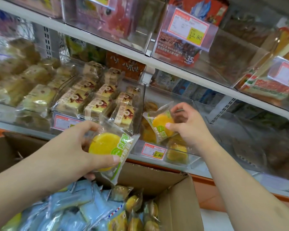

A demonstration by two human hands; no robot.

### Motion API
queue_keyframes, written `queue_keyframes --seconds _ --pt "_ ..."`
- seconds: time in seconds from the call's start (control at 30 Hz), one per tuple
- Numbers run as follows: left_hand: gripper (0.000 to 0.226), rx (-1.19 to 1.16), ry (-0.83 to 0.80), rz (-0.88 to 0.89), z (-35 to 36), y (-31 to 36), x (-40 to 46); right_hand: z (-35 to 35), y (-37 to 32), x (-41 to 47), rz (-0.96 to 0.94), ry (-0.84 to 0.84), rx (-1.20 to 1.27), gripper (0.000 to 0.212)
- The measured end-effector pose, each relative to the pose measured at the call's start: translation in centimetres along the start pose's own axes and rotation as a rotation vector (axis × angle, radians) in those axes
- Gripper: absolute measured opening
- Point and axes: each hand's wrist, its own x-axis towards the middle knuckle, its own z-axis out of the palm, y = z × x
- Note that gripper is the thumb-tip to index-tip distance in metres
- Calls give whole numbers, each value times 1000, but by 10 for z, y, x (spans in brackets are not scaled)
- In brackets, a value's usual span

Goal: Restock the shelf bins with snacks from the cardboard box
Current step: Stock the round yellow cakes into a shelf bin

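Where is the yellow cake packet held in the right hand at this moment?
In the head view, right of centre, the right hand pinches the yellow cake packet at the open top of the clear shelf bin, above the 12.80 price tag.

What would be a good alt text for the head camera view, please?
Each hand holds a yellow cake packet: the right hand places one into a clear shelf bin, the left hand holds another above an open cardboard box of snacks.

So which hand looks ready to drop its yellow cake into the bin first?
Probably the right hand. Its yellow cake packet is already at the open top of the clear bin. The left hand holds its packet lower, above the cardboard box.
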Motion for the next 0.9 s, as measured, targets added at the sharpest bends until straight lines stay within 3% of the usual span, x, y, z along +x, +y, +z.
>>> queue_keyframes --seconds 0.4,0.63,0.9 --pt "80 47 -58 -20 4 -1 -2 22 12 1 -64 -307 -401 43" --pt "80 64 -65 -31 3 -2 -2 17 15 -1 -46 -205 -414 27" --pt "74 84 -78 -12 6 -5 -1 37 10 7 38 -301 -560 26"
